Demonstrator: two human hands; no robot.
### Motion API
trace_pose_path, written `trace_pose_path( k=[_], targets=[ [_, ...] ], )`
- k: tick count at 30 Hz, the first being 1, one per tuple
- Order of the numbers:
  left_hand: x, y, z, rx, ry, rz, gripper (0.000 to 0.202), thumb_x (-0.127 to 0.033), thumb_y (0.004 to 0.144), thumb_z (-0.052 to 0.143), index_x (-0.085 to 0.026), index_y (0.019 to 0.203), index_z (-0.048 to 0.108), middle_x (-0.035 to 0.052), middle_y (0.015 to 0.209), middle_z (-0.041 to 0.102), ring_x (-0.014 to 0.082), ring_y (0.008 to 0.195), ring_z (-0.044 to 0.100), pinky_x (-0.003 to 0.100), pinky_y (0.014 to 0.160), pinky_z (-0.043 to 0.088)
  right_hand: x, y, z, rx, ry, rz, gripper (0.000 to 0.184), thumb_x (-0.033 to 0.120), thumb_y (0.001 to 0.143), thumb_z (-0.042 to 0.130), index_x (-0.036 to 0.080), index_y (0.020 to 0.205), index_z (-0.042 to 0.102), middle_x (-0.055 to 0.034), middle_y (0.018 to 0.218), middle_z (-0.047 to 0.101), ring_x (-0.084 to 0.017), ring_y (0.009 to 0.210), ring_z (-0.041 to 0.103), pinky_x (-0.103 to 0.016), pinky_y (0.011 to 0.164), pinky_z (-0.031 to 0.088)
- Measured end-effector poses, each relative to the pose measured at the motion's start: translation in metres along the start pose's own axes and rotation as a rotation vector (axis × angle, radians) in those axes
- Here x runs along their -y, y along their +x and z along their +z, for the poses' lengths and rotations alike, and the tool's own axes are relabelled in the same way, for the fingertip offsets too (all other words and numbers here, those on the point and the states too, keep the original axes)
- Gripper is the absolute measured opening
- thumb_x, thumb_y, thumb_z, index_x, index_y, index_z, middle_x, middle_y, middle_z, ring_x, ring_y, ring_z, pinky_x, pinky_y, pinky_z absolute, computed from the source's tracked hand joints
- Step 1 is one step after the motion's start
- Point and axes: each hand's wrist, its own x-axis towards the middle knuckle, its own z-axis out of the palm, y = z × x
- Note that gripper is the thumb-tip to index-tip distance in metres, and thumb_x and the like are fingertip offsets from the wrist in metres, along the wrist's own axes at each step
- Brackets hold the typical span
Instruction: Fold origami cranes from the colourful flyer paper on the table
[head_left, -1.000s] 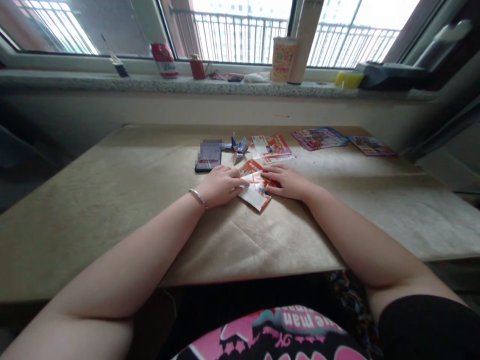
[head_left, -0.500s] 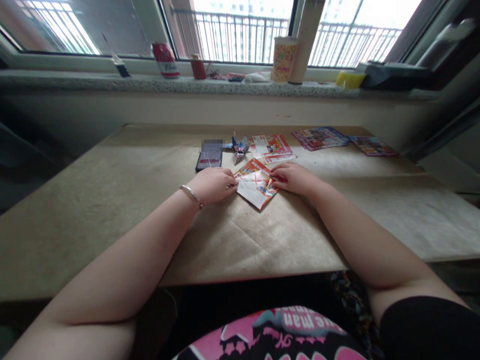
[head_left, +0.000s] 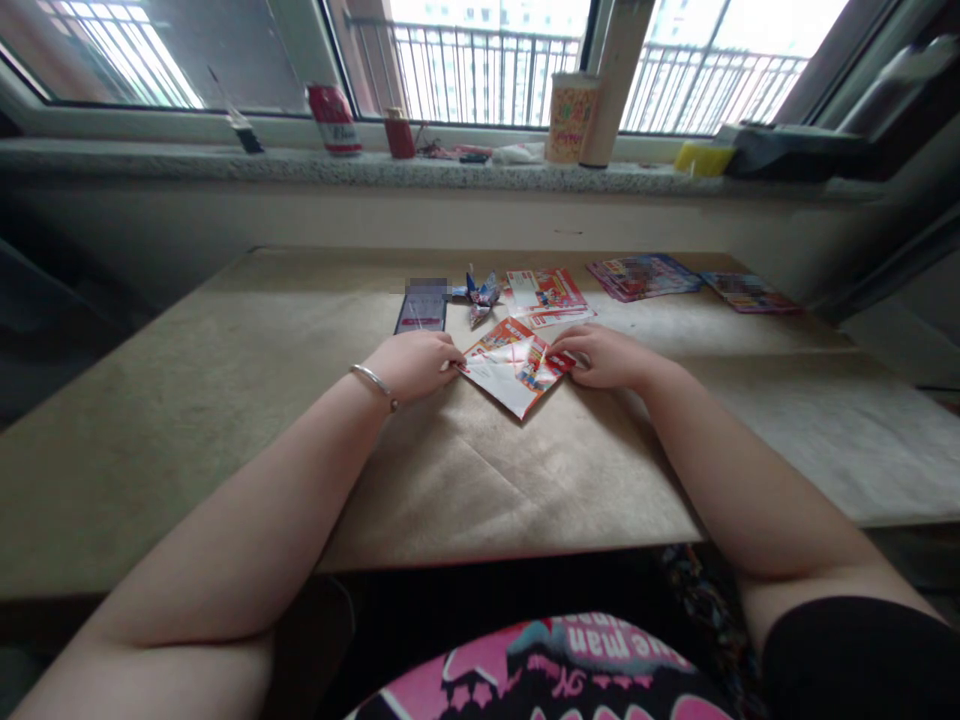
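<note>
A folded square of printed red and white paper (head_left: 514, 370) lies like a diamond on the brown table (head_left: 225, 400). My left hand (head_left: 417, 363), with a silver bracelet on the wrist, pinches its left corner with curled fingers. My right hand (head_left: 606, 357) pinches the right corner the same way. A small folded paper crane (head_left: 481, 294) stands just behind the paper.
A dark phone (head_left: 421, 311) lies behind my left hand. Printed leaflets (head_left: 546, 292) and more sheets (head_left: 643, 276) lie at the back right. The stone window sill (head_left: 150, 165) holds a red can (head_left: 334, 119), a paper cup (head_left: 571, 117) and a yellow sponge (head_left: 697, 157).
Both hands have slid apart from the paper's middle to its left and right corners, uncovering its face. The paper now lies more spread out.
</note>
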Motion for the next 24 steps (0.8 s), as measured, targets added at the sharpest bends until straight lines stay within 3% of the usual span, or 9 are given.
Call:
trace_pose_path(
  k=[4,9,15,18,24],
  targets=[
    [0.004,0.002,0.003,-0.027,-0.031,0.037,0.038,-0.032,0.092,0.041,-0.030,0.118,0.067,0.0035,0.105,0.068,0.0183,0.091,0.064,0.026,0.073,0.046,0.001,-0.001,-0.001,-0.002,0.003,-0.003,0.048,0.012,0.072,0.058,0.022,0.117,0.069,-0.0085,0.122,0.065,-0.025,0.111,0.060,-0.038,0.100,0.047],
    [0.007,0.002,0.006,-0.045,-0.047,0.086,0.037,-0.032,0.091,0.041,-0.028,0.113,0.071,0.0047,0.105,0.067,0.0177,0.091,0.063,0.026,0.077,0.046,0.003,0.000,0.000,-0.032,-0.012,-0.009,0.047,0.011,0.074,0.056,0.023,0.117,0.070,-0.0078,0.126,0.063,-0.023,0.113,0.059,-0.037,0.098,0.048],
    [0.003,0.000,0.006,-0.079,-0.045,0.096,0.038,-0.039,0.091,0.042,-0.025,0.104,0.074,0.0054,0.102,0.067,0.0185,0.089,0.063,0.028,0.076,0.047,0.015,0.002,-0.003,-0.064,-0.119,-0.013,0.023,0.022,0.082,0.058,0.025,0.093,0.077,-0.0056,0.102,0.071,-0.021,0.094,0.063,-0.034,0.085,0.047],
    [0.000,0.000,0.005,-0.079,-0.035,0.082,0.036,-0.039,0.089,0.044,-0.025,0.100,0.075,0.0049,0.103,0.067,0.0183,0.089,0.063,0.028,0.075,0.047,0.018,0.002,-0.006,-0.011,-0.174,-0.002,0.021,0.024,0.083,0.059,0.025,0.092,0.078,-0.0051,0.093,0.072,-0.021,0.088,0.062,-0.033,0.079,0.045],
    [-0.003,0.001,0.002,-0.047,-0.020,0.054,0.035,-0.038,0.087,0.046,-0.026,0.102,0.075,0.0043,0.105,0.068,0.0184,0.091,0.063,0.027,0.075,0.046,0.018,0.001,-0.010,0.042,-0.172,0.070,0.022,0.026,0.085,0.057,0.026,0.092,0.078,-0.0040,0.094,0.072,-0.019,0.083,0.062,-0.029,0.070,0.040]
  ],
)
